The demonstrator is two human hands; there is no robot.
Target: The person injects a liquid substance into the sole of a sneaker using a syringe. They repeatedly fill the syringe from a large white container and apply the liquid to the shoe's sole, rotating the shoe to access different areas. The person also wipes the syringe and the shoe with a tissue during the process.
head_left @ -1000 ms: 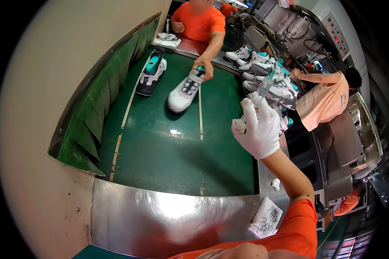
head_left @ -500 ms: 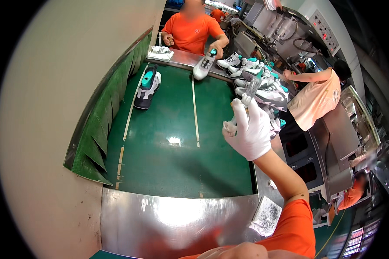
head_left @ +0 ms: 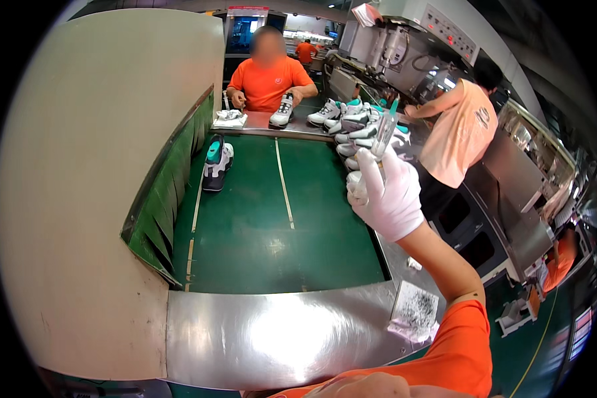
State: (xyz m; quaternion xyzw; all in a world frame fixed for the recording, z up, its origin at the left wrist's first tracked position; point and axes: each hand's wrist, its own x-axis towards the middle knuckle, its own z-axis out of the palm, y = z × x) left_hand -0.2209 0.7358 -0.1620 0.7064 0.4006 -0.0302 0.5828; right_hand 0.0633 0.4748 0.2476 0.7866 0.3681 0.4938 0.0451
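Note:
My right hand, in a white glove, is raised above the belt's right edge. Its fingers are closed around a clear syringe with a thin teal tip pointing up. A crumpled whitish wad, perhaps tissue or cloth, shows by the thumb side of the same hand. Just beyond the glove, a pile of white, grey and black sneakers is partly hidden by the hand and syringe. One sneaker with a teal insert stands alone on the green belt, at far left. My left hand is out of the picture.
Across the belt a co-worker in orange holds a sneaker on the metal ledge. A white cloth lies beside them. A black-smudged white pad rests at near right. Green flaps line the left wall.
The view has tilted up and shifted. The co-worker's sneaker has moved from above the belt's far end back onto the ledge. My right hand still holds the syringe, now more upright.

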